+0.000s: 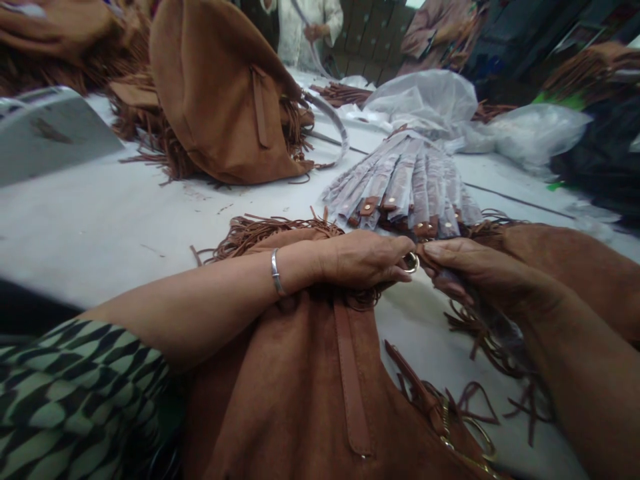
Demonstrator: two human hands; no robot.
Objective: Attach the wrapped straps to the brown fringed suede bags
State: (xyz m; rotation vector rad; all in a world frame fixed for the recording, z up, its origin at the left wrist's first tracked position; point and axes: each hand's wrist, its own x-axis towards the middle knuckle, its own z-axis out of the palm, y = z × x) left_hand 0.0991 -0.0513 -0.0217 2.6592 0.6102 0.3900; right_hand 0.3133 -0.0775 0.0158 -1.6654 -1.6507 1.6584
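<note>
A brown suede fringed bag [300,373] lies in front of me, with a flat leather strip down its side. Closed round a gold metal ring [412,263] at the bag's edge is my left hand [367,259], which wears a silver bracelet. Close beside it, my right hand [480,270] pinches the end of a plastic-wrapped strap [493,320], whose wrapped length trails under the wrist. The strap's tip meets the ring, but I cannot tell whether it passes through. Gold hardware [480,433] hangs at the bag's lower right.
Behind my hands, several plastic-wrapped straps [415,177] lie fanned out on the white table [165,227]. Another brown bag [220,93] stands at the back left. More brown suede [575,267] lies to the right. Clear plastic [430,100] and two other people [310,30] are beyond.
</note>
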